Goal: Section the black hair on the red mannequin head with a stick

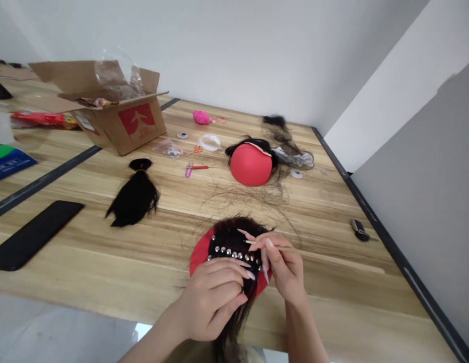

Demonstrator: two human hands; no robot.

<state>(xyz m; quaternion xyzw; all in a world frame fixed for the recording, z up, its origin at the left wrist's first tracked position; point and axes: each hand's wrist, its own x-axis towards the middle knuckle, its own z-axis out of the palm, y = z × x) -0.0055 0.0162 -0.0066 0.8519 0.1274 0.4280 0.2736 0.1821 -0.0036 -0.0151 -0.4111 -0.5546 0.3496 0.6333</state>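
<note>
- Red foam dome block [198,254], at the near edge of the pale wooden table [332,201], carries a black hairpiece [230,247] fixed with two rows of round silver pin heads.
- Left hand [213,300] lies on the near side of the dome block, fingers curled shut, pinching dark hair of the hairpiece that trails down towards the person.
- Right hand [285,264], just right of the dome block, is closed in a pinch on a thin pale wooden stick tool [253,243], whose tip lies over the hairpiece; long pale nails show on both hands.
- Loose dark hairs lie scattered on the wood just beyond the dome block.
- Second red dome [251,164], with dark hair behind it, sits farther back from the dome block.
- Tied bundle of black hair [135,196] lies to the left and beyond the dome block.
- Purple-handled snips [194,168] and small orange scissors [195,150] lie beyond the dome block, left of the second dome.
- Open brown cardboard box [121,118] with a red label stands far back and left of the dome block.
- Flat black slab [32,234] lies well to the left of the dome block.
</note>
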